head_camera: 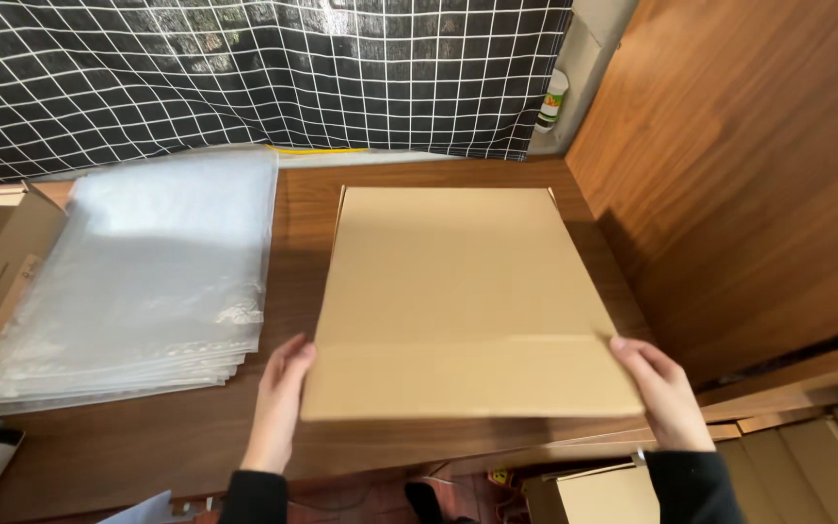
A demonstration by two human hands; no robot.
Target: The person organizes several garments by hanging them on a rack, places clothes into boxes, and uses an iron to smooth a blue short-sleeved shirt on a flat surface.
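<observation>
While both hands grip its near flap, left hand (278,403), right hand (666,393), flat cardboard box (458,291), wooden table (298,252).

Cardboard sheet (458,291) on table (293,223); plastic bag stack (138,281) left.

clear bags (138,277) stacked on the table (293,223) (checked curtain (244,68) behind).
</observation>
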